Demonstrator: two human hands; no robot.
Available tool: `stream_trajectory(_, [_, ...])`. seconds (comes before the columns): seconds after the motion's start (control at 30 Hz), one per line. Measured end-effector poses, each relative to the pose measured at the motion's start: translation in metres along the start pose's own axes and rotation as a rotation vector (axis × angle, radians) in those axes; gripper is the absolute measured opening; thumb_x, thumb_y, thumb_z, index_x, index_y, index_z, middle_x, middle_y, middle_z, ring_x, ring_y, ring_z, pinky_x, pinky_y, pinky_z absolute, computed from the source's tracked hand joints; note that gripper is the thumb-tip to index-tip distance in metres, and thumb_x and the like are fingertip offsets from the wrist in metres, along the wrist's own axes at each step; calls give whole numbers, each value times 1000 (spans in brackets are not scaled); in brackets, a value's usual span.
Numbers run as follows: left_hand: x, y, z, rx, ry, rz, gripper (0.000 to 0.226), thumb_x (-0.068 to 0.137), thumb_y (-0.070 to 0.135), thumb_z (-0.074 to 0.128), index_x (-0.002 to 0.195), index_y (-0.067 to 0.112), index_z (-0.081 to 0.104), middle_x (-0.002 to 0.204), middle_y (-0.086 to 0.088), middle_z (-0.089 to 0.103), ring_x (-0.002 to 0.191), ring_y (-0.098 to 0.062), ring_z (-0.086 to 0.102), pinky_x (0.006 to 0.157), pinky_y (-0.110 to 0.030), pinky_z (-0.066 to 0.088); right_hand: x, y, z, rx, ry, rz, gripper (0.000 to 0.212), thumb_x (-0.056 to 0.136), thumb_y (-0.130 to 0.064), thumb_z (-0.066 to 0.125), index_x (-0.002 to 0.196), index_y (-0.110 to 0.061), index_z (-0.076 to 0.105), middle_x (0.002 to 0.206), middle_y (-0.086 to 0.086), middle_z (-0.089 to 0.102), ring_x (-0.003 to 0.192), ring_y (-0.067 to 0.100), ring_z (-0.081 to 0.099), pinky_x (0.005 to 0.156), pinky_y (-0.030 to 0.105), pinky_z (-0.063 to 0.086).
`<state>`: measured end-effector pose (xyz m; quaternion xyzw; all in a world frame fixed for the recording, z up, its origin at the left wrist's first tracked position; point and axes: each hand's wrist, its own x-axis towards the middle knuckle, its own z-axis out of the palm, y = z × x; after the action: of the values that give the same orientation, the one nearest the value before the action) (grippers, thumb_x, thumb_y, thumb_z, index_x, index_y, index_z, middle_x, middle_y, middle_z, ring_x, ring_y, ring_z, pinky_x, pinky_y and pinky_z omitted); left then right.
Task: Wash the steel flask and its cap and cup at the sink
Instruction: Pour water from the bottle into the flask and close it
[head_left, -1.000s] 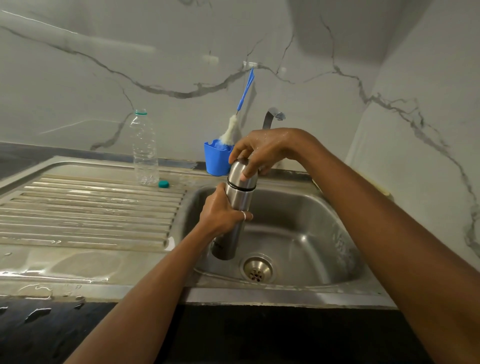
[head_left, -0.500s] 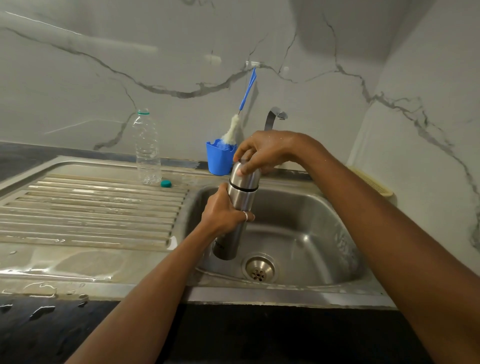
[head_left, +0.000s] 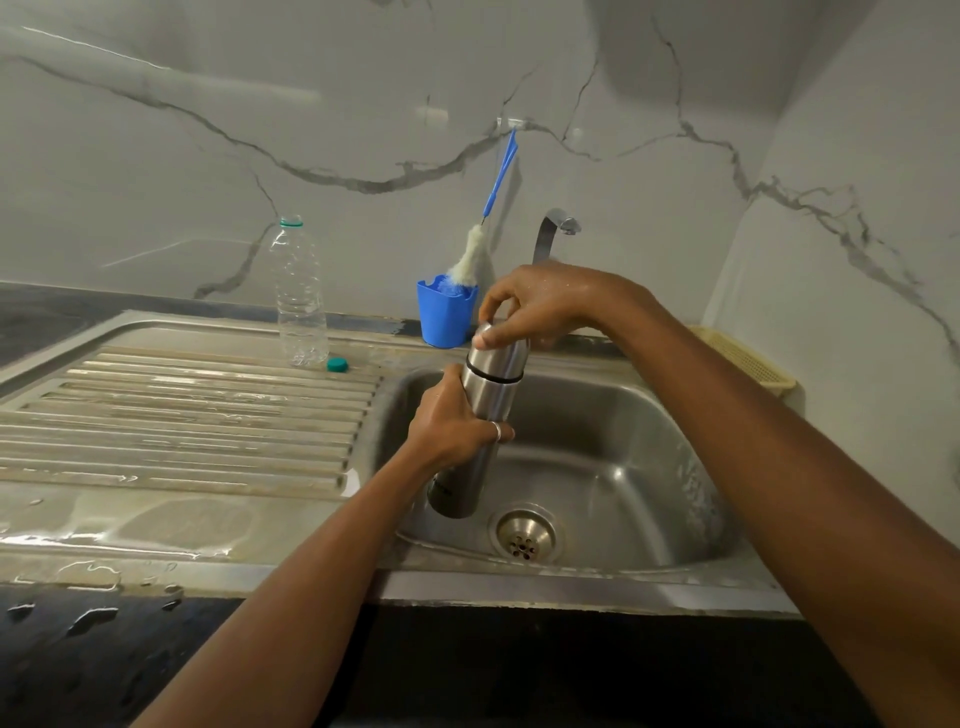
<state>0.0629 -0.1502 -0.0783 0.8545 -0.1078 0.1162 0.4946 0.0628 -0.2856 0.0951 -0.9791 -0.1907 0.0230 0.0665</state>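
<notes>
A steel flask (head_left: 470, 478) hangs tilted over the sink basin (head_left: 613, 467), its base near the drain (head_left: 524, 535). My left hand (head_left: 449, 428) wraps around the flask's middle. My right hand (head_left: 540, 301) grips the steel cup (head_left: 498, 358) that sits on the flask's top, above a black ring. The cap is hidden under the cup. No water runs from the tap (head_left: 553, 234).
A blue holder (head_left: 444, 317) with a bottle brush (head_left: 475, 249) stands behind the basin. A clear plastic bottle (head_left: 298, 296) and its teal lid (head_left: 337, 365) sit on the wet ribbed drainboard (head_left: 182, 415). A yellow basket (head_left: 743, 358) lies at the right wall.
The flask and both hands stay in nearly the same place; my right fingers have shifted slightly around the cup.
</notes>
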Motion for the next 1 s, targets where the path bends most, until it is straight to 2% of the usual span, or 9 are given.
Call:
stream_trajectory(0.13, [1, 0, 2, -2, -5, 6, 76, 62, 27, 93, 123, 21, 49, 108, 3, 63, 96, -17, 64, 85, -38, 56, 2, -8, 15, -202, 172, 94, 59, 91, -77, 43, 74, -23, 59, 63, 0, 65, 57, 16, 67, 62, 31, 53])
stream_trajectory(0.3, [2, -1, 1, -14, 25, 3, 76, 63, 28, 93, 125, 20, 49, 108, 2, 63, 95, -17, 62, 82, -35, 54, -7, 1, -1, 185, -95, -63, 48, 94, -47, 66, 139, -32, 58, 128, -2, 61, 102, 16, 68, 87, 36, 61])
stream_trajectory(0.4, [4, -2, 0, -11, 32, 2, 78, 62, 29, 93, 126, 20, 49, 108, 2, 63, 95, -17, 62, 81, -34, 53, -11, 9, -5, 265, -57, -89, 42, 92, -32, 73, 132, -26, 64, 123, 2, 66, 88, 11, 69, 82, 30, 61])
stream_trajectory(0.53, [4, 0, 1, -12, 22, -2, 77, 61, 29, 93, 124, 21, 50, 108, 2, 64, 94, -16, 63, 80, -34, 54, -4, 6, 8, 8, 159, 62, 57, 88, -72, 56, 98, -20, 75, 87, 5, 76, 76, 21, 75, 79, 37, 62])
stream_trajectory(0.6, [4, -1, 1, -18, 19, -4, 76, 62, 29, 93, 124, 21, 50, 108, 2, 63, 94, -15, 63, 80, -34, 53, -2, 9, 10, 33, 154, 61, 61, 88, -75, 53, 108, -21, 74, 101, 6, 76, 89, 24, 74, 85, 39, 61])
stream_trajectory(0.7, [3, -1, 1, -13, 23, 2, 75, 62, 29, 93, 123, 20, 50, 109, 1, 64, 95, -15, 63, 82, -34, 54, -8, 14, 4, 160, -42, -72, 54, 91, -49, 68, 142, -33, 56, 140, -3, 60, 122, 14, 60, 98, 29, 49])
stream_trajectory(0.8, [3, -3, 2, -12, 12, 7, 76, 62, 29, 93, 123, 21, 50, 110, 2, 64, 96, -16, 63, 85, -38, 57, -8, 20, 8, 238, -48, -119, 49, 87, -34, 74, 135, -34, 62, 132, -6, 63, 114, 11, 64, 96, 32, 54])
stream_trajectory(0.9, [3, -4, 2, -12, 8, 12, 78, 62, 30, 93, 125, 21, 50, 111, 2, 64, 97, -16, 63, 86, -39, 57, -6, 15, 13, 38, 88, -40, 50, 86, -62, 67, 120, -25, 69, 107, -3, 69, 92, 18, 70, 87, 39, 58])
stream_trajectory(1.0, [4, -4, 1, -29, 22, 9, 78, 62, 30, 93, 126, 21, 50, 110, 2, 64, 97, -15, 63, 85, -35, 55, -5, 17, 13, 1, 79, -42, 61, 88, -66, 61, 136, -29, 59, 125, -2, 64, 109, 17, 63, 96, 38, 52])
